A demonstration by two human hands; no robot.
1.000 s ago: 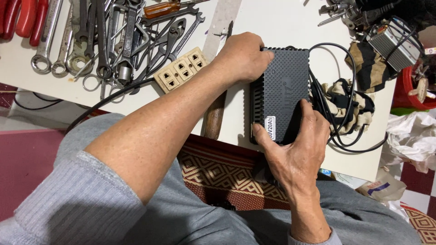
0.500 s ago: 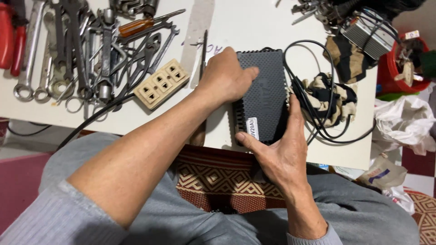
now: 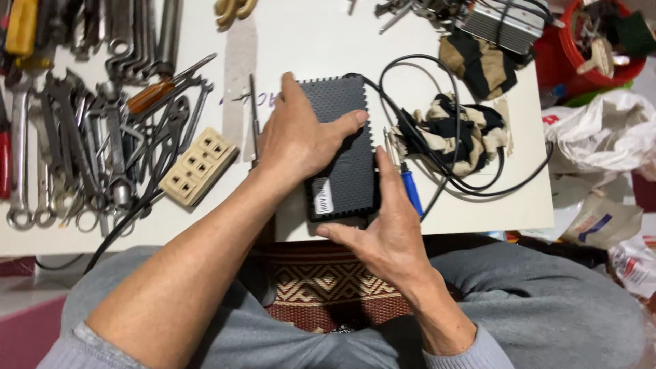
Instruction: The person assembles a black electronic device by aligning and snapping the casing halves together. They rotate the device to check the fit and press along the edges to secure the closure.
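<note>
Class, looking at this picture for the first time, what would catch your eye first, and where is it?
A black ribbed box at the table's near edge, with the left hand laid over it and the right hand at its near corner. Left lie many wrenches; right, a cloth tangled in black cable.

A white worktop (image 3: 307,41) carries everything; a black box (image 3: 345,157) lies near its front edge, a cable (image 3: 437,116) looping from it over a striped rag (image 3: 458,133); a blue screwdriver (image 3: 410,191) lies just right of the box; a beige socket strip (image 3: 198,167) sits left; spanners (image 3: 41,150) and pliers (image 3: 160,130) crowd the left end; a finned metal unit (image 3: 509,24) lies at the far right.
</note>
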